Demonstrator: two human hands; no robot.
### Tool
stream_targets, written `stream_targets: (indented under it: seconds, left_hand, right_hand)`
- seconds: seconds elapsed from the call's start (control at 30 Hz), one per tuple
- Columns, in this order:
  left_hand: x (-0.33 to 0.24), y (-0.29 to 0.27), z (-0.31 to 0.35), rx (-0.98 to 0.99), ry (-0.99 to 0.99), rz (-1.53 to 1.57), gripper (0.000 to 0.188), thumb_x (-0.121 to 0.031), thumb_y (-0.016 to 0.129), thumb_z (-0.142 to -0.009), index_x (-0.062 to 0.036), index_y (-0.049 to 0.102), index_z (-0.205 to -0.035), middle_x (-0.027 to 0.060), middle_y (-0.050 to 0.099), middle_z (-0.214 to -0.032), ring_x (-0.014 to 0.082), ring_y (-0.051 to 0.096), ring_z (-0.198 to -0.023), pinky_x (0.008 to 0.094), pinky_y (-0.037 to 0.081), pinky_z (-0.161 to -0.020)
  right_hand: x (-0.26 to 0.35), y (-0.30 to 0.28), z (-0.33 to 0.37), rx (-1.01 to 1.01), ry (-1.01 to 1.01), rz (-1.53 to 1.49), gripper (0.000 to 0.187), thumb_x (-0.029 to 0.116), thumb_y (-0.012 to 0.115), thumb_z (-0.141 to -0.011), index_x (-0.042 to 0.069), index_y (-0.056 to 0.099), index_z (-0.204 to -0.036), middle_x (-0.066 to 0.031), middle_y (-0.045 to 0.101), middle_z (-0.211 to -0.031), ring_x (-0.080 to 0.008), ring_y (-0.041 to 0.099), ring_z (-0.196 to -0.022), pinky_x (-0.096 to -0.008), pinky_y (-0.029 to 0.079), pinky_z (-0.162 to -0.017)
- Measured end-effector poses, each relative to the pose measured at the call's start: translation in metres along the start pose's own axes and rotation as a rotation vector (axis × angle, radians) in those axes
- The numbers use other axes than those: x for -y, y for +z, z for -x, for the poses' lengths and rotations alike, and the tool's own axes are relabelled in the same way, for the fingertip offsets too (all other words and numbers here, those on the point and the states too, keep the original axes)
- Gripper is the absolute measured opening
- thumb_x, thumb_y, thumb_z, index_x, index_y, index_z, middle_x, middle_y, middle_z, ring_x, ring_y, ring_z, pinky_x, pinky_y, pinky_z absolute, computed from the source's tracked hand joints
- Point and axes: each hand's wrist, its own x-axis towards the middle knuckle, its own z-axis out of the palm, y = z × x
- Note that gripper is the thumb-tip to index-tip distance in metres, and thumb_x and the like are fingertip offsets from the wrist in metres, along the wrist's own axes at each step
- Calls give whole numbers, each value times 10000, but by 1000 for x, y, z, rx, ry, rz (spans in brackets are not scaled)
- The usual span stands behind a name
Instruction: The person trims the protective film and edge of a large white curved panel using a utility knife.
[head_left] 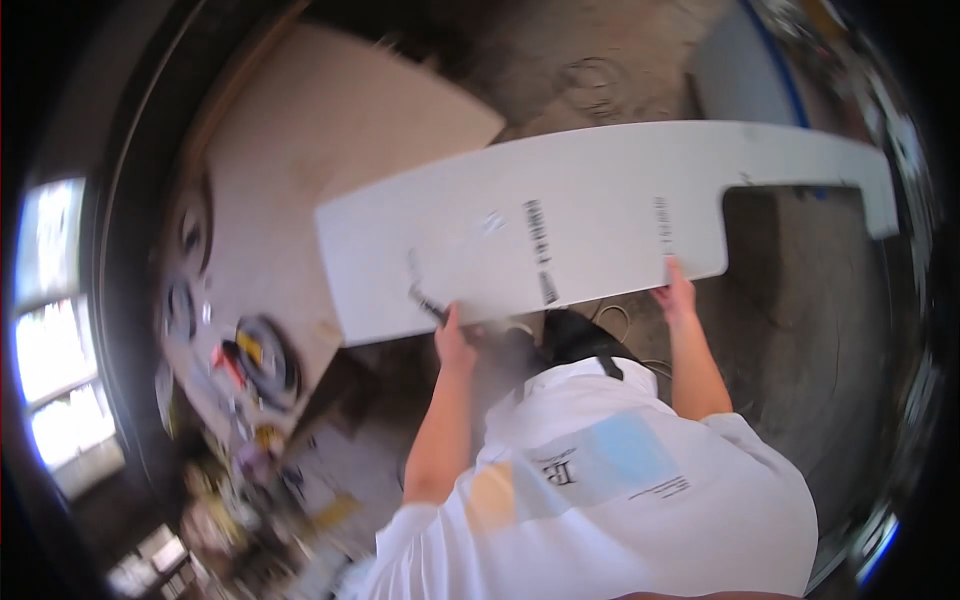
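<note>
A long white panel with a rectangular notch cut from its right part spans the view in front of me, dark printing on its face. Its near edge is gripped by my left hand, thumb on top and the other fingers hidden beneath. Farther right, beside the notch, my right hand holds the same edge, its thumb also over the face. The panel is held off the floor, its left end overlapping a pale tabletop.
On my left stands a pale work table with rolls of dark tape or hose and a red object near its edge. Coiled cable lies on the floor beyond the panel. A blue-edged board stands at the far right. Clutter fills the lower left.
</note>
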Motion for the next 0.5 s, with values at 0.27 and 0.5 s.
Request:
stream_targets:
  seconds: [0.27,0.5]
  left_hand:
    - [-4,-57,-6,78,21,-75,204,-211,696,-1003,-108,706,-1178,-19,628,-964,130,618,-839,318,520,-584]
    - [-71,-135,-28,-66,181,145,216,-199,665,-1013,-103,685,-1206,-7,594,-928,128,582,-844,316,505,-621]
  right_hand:
    - [-19,26,18,14,44,-62,759,628,672,-935,150,480,-1493,-52,553,-1459,-242,548,-1305,-419,397,-1154]
    - [-98,161,108,310,262,104,807,576,690,-948,76,417,-1520,-153,455,-1552,-312,424,-1452,-490,355,-1198]
